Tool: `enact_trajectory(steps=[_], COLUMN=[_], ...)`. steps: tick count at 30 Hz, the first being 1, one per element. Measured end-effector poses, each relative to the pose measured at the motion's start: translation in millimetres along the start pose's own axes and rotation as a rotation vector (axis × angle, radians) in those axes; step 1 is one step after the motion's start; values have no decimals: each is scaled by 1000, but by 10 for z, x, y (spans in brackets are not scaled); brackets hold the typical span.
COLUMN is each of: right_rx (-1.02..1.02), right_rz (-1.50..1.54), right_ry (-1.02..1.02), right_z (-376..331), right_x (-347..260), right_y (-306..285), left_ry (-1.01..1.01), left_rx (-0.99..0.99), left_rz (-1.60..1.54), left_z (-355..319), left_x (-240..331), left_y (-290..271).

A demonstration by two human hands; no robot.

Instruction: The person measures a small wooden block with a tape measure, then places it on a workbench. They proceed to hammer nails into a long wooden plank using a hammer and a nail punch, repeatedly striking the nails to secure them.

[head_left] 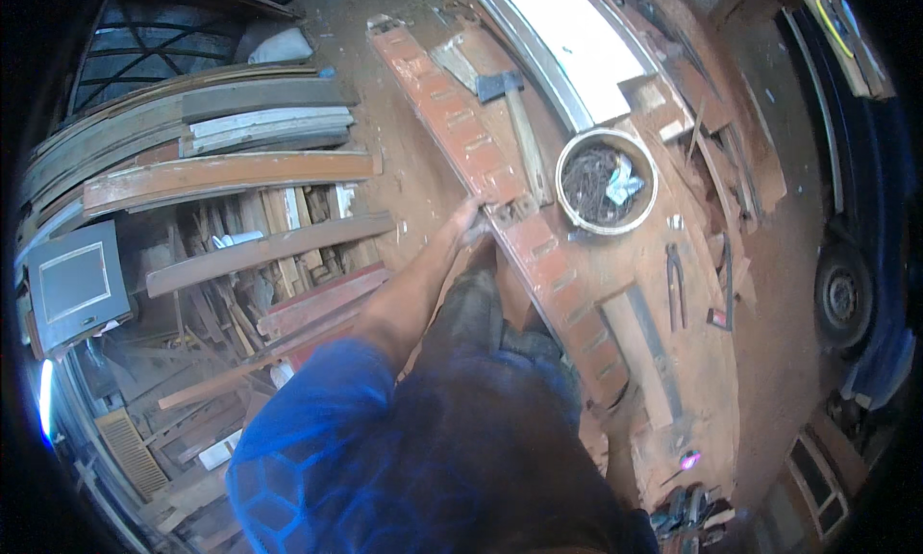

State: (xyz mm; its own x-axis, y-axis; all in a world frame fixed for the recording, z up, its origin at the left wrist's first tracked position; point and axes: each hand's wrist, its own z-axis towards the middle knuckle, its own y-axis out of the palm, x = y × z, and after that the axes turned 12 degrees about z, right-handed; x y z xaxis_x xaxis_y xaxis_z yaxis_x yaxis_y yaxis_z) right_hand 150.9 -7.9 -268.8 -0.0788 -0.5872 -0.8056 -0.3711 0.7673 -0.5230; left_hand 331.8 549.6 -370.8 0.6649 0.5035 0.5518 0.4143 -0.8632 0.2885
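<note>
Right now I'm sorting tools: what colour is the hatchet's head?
Dark grey metal; the hatchet shows best in the head view.

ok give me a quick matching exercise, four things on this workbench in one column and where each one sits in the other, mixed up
Things:
1. axe
2. round tin of nails
3. pincers
4. left hand

Places:
A. on the bench right of the panelled board, below the tin
B. on the left edge of the long red panelled board
C. lying along the board's right side, head toward the far end
D. beside the white board, right of the axe handle

Pairs: 1-C, 2-D, 3-A, 4-B
</note>
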Motion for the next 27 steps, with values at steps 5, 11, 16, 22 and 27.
enact_trajectory(steps=[5, 11, 16, 22, 27], right_rx=[-25, 39, 131, 477, 288], right_rz=[-338, -434, -345, -376, -426], right_ry=[256, 385, 547, 118, 330], right_z=[-12, -128, 56, 967, 2185], right_x=[-211, -287, -616, -314, 45], right_y=[193, 347, 452, -58, -269], left_ry=[-25, 54, 207, -45, -67], left_rx=[83, 147, 392, 129, 177], left_rz=[-10, 134, 670, 456, 1022], left_z=[189, 562, 847, 152, -246], left_x=[-83, -579, -628, -251, -173], left_y=[153, 84, 15, 279, -314])
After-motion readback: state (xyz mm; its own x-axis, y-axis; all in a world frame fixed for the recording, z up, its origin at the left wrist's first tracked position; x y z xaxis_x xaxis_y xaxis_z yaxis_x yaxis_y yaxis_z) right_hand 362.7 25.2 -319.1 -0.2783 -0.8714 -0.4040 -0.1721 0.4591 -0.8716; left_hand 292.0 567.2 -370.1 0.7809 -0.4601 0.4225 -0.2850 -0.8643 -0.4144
